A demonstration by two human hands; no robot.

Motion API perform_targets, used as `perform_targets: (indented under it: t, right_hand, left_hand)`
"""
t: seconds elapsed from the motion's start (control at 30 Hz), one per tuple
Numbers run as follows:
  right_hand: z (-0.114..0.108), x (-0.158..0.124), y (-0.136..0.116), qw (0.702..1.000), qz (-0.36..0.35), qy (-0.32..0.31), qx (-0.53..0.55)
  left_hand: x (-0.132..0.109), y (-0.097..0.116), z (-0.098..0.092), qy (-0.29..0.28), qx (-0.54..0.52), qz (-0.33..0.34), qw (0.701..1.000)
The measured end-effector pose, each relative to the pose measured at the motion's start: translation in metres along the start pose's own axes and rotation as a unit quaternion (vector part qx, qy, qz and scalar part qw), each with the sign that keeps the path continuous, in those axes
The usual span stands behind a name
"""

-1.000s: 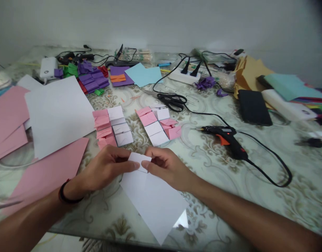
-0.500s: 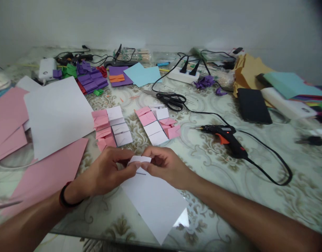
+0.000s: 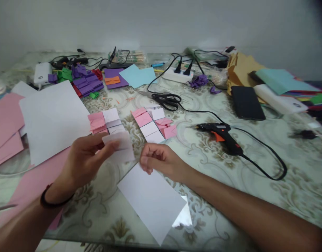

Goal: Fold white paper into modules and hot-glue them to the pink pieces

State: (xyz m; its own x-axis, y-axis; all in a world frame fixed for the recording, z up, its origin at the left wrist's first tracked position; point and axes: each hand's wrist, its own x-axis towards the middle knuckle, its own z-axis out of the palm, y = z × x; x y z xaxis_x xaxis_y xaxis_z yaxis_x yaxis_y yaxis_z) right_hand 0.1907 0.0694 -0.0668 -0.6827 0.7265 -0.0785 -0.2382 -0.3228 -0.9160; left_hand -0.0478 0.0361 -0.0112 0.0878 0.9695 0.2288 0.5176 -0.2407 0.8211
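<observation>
My left hand [image 3: 84,162] pinches a small creased piece of white paper [image 3: 124,148], blurred by motion, between thumb and fingers. This piece covers part of a pink and white folded-paper panel [image 3: 97,120]. My right hand [image 3: 159,161] is closed, with fingers curled, over the top corner of a white sheet [image 3: 152,201] lying on the table. Whether its fingertips hold anything is hidden. Just beyond the right hand lies a second pink and white folded-paper panel [image 3: 152,130].
A glue gun [image 3: 221,134] with a lit red light lies at right, its cord looping. Black-handled scissors [image 3: 167,100] and a power strip [image 3: 178,75] are farther back. Large white paper [image 3: 53,122] and pink sheets [image 3: 6,129] lie left, a black phone-like slab [image 3: 247,102] right.
Both hands were together on the small white paper. Now my left hand has carried it up and left, while my right hand has let go of it and stays by the sheet.
</observation>
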Motion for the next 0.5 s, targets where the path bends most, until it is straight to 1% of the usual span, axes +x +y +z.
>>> perform_targets:
  t: [0.07,0.13,0.23,0.3,0.37,0.43,0.5]
  right_hand:
    - [-0.002,0.001,0.003,0.998,-0.019,-0.025,0.050]
    - [-0.004,0.002,0.005,0.995,-0.031,-0.046,0.087]
    - [-0.003,0.001,0.004,0.995,-0.016,-0.045,0.086]
    - [-0.001,-0.001,0.001,0.998,0.009,-0.022,0.055]
    - [0.002,-0.002,-0.001,0.999,0.025,0.009,0.024]
    - [0.005,-0.002,-0.002,0.999,0.016,0.039,0.009]
    - [0.007,-0.001,-0.001,0.998,-0.003,0.058,0.003]
  left_hand:
    - [-0.001,0.001,0.001,0.015,0.073,0.131,0.989]
    - [-0.002,0.003,0.004,0.012,0.130,0.230,0.964]
    - [-0.003,0.004,0.009,-0.006,0.184,0.305,0.935]
    - [-0.003,0.004,0.012,-0.029,0.197,0.329,0.923]
    - [-0.003,0.004,0.014,-0.045,0.206,0.334,0.919]
    - [-0.005,0.006,0.013,-0.052,0.209,0.315,0.925]
    - [-0.006,0.009,0.010,-0.065,0.185,0.265,0.944]
